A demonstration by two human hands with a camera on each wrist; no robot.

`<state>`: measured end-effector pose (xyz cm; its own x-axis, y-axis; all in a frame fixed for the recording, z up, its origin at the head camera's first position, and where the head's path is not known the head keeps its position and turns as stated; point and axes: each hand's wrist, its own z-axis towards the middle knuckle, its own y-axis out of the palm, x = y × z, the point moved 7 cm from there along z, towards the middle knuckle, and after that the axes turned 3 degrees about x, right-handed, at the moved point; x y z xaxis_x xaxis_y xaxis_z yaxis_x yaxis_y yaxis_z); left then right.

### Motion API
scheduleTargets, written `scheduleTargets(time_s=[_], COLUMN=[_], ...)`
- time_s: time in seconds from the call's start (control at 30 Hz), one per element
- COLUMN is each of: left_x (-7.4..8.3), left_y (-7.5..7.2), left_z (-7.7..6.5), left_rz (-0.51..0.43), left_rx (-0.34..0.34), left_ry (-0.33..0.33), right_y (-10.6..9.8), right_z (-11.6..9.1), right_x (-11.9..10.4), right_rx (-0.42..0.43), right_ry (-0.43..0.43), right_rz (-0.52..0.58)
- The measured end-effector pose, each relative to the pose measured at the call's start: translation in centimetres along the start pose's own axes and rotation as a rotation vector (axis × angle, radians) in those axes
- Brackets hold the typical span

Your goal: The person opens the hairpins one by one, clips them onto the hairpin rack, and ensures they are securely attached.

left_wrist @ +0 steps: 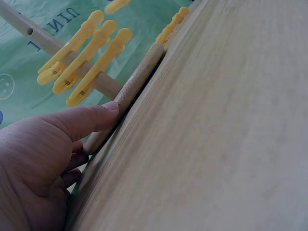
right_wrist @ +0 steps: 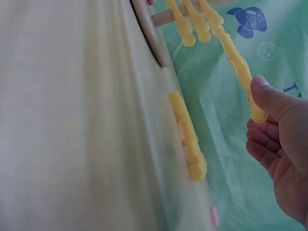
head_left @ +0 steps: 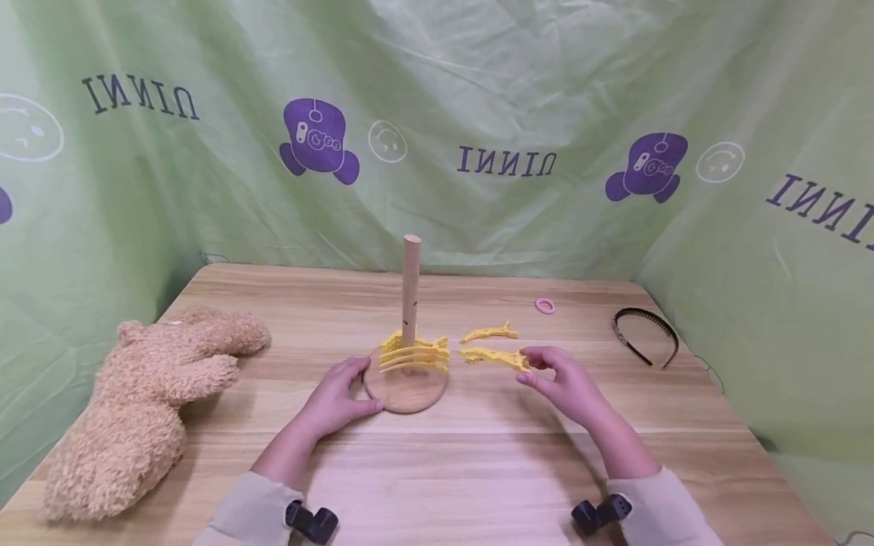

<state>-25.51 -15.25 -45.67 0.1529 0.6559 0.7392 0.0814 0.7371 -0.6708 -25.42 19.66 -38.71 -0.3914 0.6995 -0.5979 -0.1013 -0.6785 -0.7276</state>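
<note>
A round wooden base (head_left: 407,398) with an upright wooden peg (head_left: 410,284) stands mid-table. My left hand (head_left: 341,400) holds the base's left edge, with the thumb at its front rim in the left wrist view. Several yellow knobbly plastic pieces (left_wrist: 91,62) sit stacked around the peg's lower part. To the right, my right hand (head_left: 565,385) pinches the outer end of another knobbly yellow plastic piece (head_left: 493,356). In the right wrist view this held piece (right_wrist: 237,62) is off the table, its far end near the stack. One more loose yellow piece (head_left: 490,332) lies just behind it.
A fluffy tan teddy bear (head_left: 146,402) lies along the table's left side. Toward the back right are a pink ring (head_left: 544,305) and a black headband (head_left: 645,334). Green printed cloth (head_left: 437,205) hangs behind and at both sides of the wooden table (head_left: 437,485).
</note>
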Motion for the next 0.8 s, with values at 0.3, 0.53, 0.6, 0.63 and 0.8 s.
scheduleTargets(time_s=[0.3, 0.53, 0.6, 0.63, 0.8], left_x=[-0.1, 0.0, 0.0, 0.0, 0.0], left_y=[0.1, 0.0, 0.0, 0.0, 0.0], left_z=[0.1, 0.2, 0.2, 0.2, 0.1], left_rz=[-0.001, -0.002, 0.002, 0.002, -0.003], left_rx=[0.000, 0.008, 0.007, 0.006, 0.002], left_ry=[0.000, 0.008, 0.007, 0.004, -0.004], right_y=[-0.9, -0.1, 0.3, 0.5, 1.9], right_z=[2.2, 4.0, 4.5, 4.7, 5.9], right_x=[-2.8, -4.9, -5.6, -5.9, -6.9], right_rx=[0.011, -0.006, 0.003, 0.006, -0.009], right_ry=[-0.094, -0.106, -0.128, -0.135, -0.161], right_rz=[-0.023, 0.006, 0.008, 0.012, 0.034])
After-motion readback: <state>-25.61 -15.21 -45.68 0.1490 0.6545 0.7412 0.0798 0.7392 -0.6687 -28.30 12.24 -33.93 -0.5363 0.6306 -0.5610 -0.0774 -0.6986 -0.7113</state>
